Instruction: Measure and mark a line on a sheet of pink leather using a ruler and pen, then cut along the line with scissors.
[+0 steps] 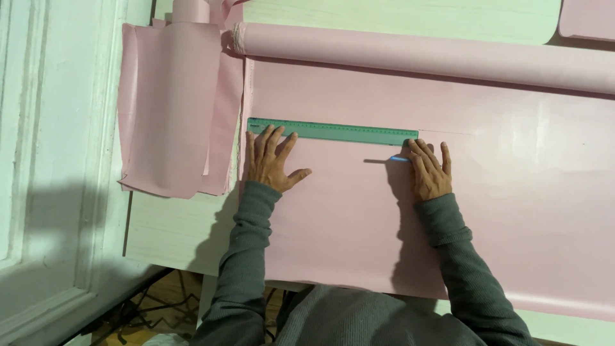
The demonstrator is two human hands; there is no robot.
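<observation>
1. On the bench (173, 230), seen from the head camera, a wide pink sheet (512, 211) is lying flat, and it is coming off a pink roll (416, 54) that is resting along the far side.
2. A green ruler (333, 131) is lying across the sheet, parallel to the roll; a thin line is running on from its right end.
3. The left hand (272, 160) is lying flat with spread fingers, its fingertips touching the ruler's left end, probably so that the ruler is not sliding.
4. The right hand (428, 170) is sitting just below the ruler's right end. Its grip is pinching a small blue pen or marker (400, 158), whose tip is pointing left, close under the ruler's edge.
5. Left of the sheet, cut pink pieces (170, 109) are lying stacked, partly hanging over the bench edge.
6. Grey sleeves are covering both arms.
</observation>
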